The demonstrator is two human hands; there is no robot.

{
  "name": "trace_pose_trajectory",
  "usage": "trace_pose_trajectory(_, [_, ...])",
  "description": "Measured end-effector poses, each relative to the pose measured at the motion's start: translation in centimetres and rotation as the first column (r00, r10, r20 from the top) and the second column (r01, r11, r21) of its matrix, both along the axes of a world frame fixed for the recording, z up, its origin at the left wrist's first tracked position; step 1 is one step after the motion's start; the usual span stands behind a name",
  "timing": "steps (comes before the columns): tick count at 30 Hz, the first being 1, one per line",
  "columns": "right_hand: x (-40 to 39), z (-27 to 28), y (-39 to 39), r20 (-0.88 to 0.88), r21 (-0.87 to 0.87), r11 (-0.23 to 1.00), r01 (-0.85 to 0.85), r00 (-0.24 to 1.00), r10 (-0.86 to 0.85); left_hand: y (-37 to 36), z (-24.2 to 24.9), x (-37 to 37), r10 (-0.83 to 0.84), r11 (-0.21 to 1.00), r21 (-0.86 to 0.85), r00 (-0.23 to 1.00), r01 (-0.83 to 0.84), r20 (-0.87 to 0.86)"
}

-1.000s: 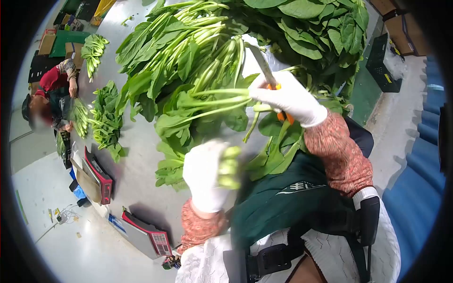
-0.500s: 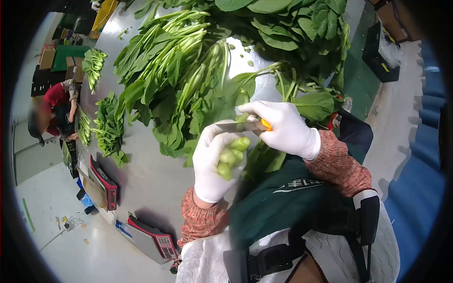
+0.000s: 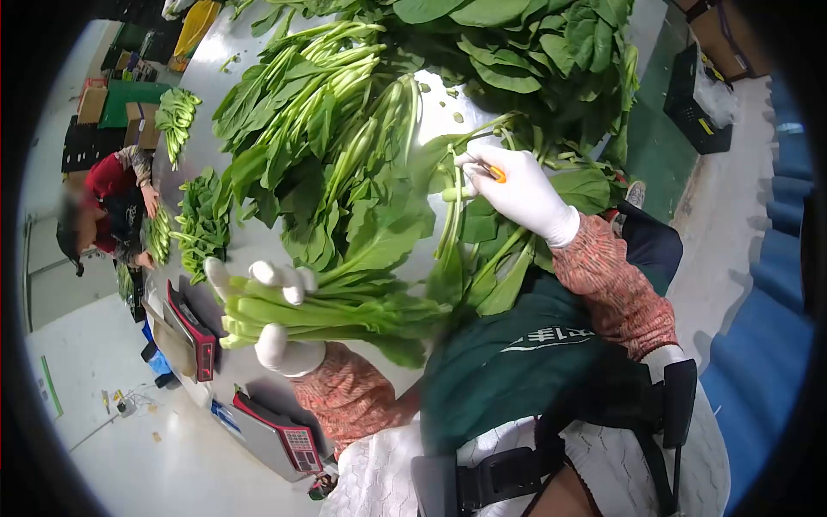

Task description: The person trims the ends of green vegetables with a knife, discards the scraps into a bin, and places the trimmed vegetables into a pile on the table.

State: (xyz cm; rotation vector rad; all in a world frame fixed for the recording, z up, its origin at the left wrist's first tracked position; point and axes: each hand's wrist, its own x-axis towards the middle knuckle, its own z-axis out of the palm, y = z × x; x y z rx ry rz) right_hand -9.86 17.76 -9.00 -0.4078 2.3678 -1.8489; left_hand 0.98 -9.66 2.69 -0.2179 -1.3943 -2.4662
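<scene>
My left hand (image 3: 282,351), in a white glove, is wrapped round a bunch of leafy greens (image 3: 345,312) at the left, thumb and fingers on either side of the stems. The pale cut stem ends point left and the leaves trail toward my apron. My right hand (image 3: 527,191), also gloved, is closed round a knife (image 3: 497,174); only a bit of its orange handle shows. A pale green stalk (image 3: 455,195) lies at the fingertips of this hand, with loose leafy stems (image 3: 495,280) hanging below it.
Large heaps of greens (image 3: 301,103) cover the far part of the metal table (image 3: 245,258). Smaller bunches (image 3: 202,215) lie to the left, near two red scales (image 3: 202,345). Another person (image 3: 112,189) handles greens at the far left. A black crate (image 3: 698,103) stands on the floor at right.
My left hand has moved left and turned, so the bunch now lies sideways with its leaves in view. My right hand has moved slightly up and away from it with the knife.
</scene>
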Motion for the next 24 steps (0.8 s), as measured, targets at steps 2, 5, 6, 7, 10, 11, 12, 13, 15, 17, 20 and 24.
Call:
trace_pose_trajectory(2, [-1.2, -0.7, -1.8, 0.008, 0.004, 0.999, -0.042, 0.999, 0.042, -1.9, -0.5, 0.4, -0.011, 1.000, -0.021, 1.000, 0.012, 0.021])
trace_pose_trajectory(5, [-4.2, -0.4, -5.3, -0.145, 0.274, 0.957, -0.093, 0.980, 0.136, -3.7, -1.7, 1.0, -0.033, 0.999, 0.006, 0.995, 0.033, 0.096])
trace_pose_trajectory(6, [-5.5, -1.2, -6.7, -0.246, 0.334, 0.940, -0.074, 0.956, 0.162, -4.1, -2.2, 1.0, -0.068, 0.997, 0.029, 0.995, 0.066, 0.067])
trace_pose_trajectory(7, [-6.8, -2.1, -8.1, -0.238, 0.324, 0.943, -0.082, 0.957, 0.165, -4.4, -2.6, 1.1, -0.099, 0.994, 0.049, 0.994, 0.097, 0.038])
trace_pose_trajectory(10, [-9.7, -3.0, -11.6, -0.350, 0.462, 0.885, -0.062, 0.904, 0.246, -5.0, -3.5, 0.9, -0.109, 0.987, 0.107, 0.991, 0.116, -0.071])
trace_pose_trajectory(11, [-10.4, -4.1, -12.2, -0.313, 0.533, 0.842, -0.079, 0.907, 0.283, -5.3, -3.6, 1.1, -0.068, 0.992, 0.105, 0.996, 0.074, -0.065])
trace_pose_trajectory(12, [-10.7, -3.8, -12.8, -0.275, 0.601, 0.793, -0.093, 0.908, 0.315, -5.9, -3.8, 1.3, -0.027, 0.994, 0.102, 0.998, 0.033, -0.060])
trace_pose_trajectory(13, [-10.7, -4.0, -13.0, -0.265, 0.659, 0.746, -0.095, 0.899, 0.348, -7.2, -4.6, 1.4, -0.100, 0.989, 0.094, 0.988, 0.111, -0.114])
trace_pose_trajectory(15, [-10.6, -4.2, -13.1, -0.271, 0.673, 0.736, -0.080, 0.898, 0.346, -7.8, -5.5, 1.2, -0.102, 0.976, 0.170, 0.979, 0.133, -0.179])
trace_pose_trajectory(17, [-10.2, -4.4, -12.4, -0.290, 0.624, 0.772, -0.118, 0.883, 0.369, -8.0, -6.0, 1.2, -0.078, 0.976, 0.186, 0.978, 0.115, -0.194])
trace_pose_trajectory(20, [-8.7, -1.9, -10.8, -0.194, 0.522, 0.792, -0.315, 0.861, 0.470, -7.9, -7.0, 0.8, -0.116, 0.951, 0.249, 0.960, 0.181, -0.255])
trace_pose_trajectory(24, [-6.7, 3.0, -9.1, 0.162, 0.040, 0.936, -0.349, 0.927, 0.339, -8.6, -6.6, 0.5, -0.174, 0.962, 0.180, 0.970, 0.205, -0.172])
